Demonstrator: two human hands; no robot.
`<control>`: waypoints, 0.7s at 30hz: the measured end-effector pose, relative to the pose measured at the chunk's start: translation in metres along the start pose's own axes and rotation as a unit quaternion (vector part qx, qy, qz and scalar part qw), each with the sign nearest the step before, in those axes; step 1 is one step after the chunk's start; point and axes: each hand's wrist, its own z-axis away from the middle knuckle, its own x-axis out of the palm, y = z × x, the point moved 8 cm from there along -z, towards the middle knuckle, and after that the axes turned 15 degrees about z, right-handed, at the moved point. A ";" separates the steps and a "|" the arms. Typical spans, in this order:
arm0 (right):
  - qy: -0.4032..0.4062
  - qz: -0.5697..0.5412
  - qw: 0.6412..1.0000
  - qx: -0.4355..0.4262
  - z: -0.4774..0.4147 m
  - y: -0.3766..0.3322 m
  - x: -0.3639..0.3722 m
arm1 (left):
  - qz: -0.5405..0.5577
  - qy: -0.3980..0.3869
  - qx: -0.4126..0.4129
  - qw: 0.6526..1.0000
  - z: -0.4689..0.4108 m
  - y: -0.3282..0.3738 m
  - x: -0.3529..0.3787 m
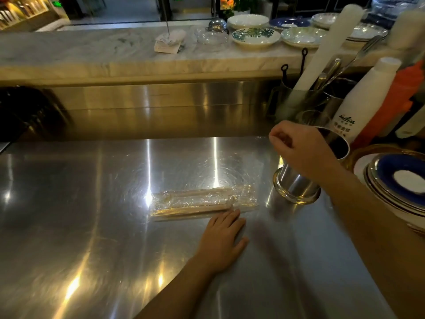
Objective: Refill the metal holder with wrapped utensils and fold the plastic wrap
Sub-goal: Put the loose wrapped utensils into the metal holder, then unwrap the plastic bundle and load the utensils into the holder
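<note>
1. The surface (92, 203) is gleaming silver, streaked with white and yellow glare.
2. The wrapped utensils (202, 202) are showing pale tan through clear plastic wrap (247, 199).
3. The metal holder (296, 183) is shining silver.
4. A bottle (365, 100) is standing out white with dark lettering.
5. A plate (255, 36) is showing green leaves on white.
6. The near bowl (388, 166) is showing a deep blue band round a white middle.

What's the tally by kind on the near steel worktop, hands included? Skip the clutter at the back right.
Hands: 2 (left hand, right hand)
Plastic-wrapped utensil bundle: 1
Metal holder below the right hand: 1
Total: 4
</note>
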 end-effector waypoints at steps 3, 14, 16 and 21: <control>-0.041 -0.011 0.999 -0.024 0.006 -0.015 0.032 | 0.004 0.019 0.020 1.000 -0.003 0.009 -0.013; -0.235 0.061 0.964 -0.109 0.035 -0.043 0.173 | -0.027 0.196 -0.082 0.977 -0.006 -0.034 -0.095; -0.263 0.078 0.955 -0.116 0.040 -0.047 0.188 | -0.046 0.148 -0.149 0.977 -0.006 -0.058 -0.089; -0.283 0.081 0.948 -0.119 0.049 -0.048 0.201 | -0.095 0.087 -0.195 0.972 0.007 -0.080 -0.076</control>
